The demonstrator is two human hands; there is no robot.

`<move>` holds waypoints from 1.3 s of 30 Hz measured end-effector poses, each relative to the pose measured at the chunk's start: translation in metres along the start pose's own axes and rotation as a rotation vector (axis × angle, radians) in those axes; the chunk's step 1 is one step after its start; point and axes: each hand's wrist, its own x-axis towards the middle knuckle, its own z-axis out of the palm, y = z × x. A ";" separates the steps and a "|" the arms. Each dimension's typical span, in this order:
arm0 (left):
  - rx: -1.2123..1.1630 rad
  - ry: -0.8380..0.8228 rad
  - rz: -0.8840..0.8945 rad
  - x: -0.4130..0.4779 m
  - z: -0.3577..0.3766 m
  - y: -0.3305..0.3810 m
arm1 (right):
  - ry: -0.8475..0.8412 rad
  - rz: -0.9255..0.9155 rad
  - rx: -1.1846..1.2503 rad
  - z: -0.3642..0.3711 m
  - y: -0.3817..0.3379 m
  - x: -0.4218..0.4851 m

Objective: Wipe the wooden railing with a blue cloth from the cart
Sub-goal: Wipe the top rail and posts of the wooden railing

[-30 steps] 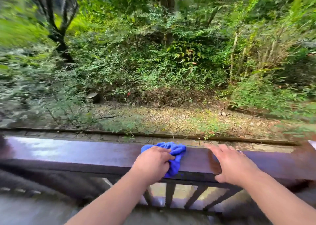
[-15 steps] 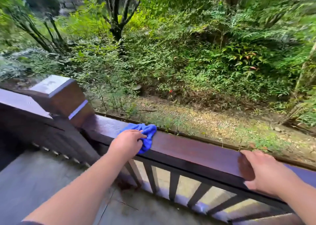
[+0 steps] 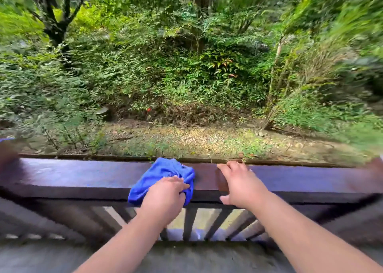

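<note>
Gripping the bunched blue microfibre cloth (image 3: 159,177) with curled fingers, the left hand (image 3: 165,194) presses it onto the flat top of the dark brown wooden railing (image 3: 83,177), cloth draping over the near edge. Right hand (image 3: 240,185) sits just beside it, holding nothing, fingers spread flat on the rail top, thumb hooked under the near edge. Dark slats (image 3: 189,223) below, leafy green slope (image 3: 165,75) beyond
</note>
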 end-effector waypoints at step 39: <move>-0.272 -0.608 1.118 0.028 0.260 0.889 | 1.095 1.315 1.068 0.039 0.592 -0.570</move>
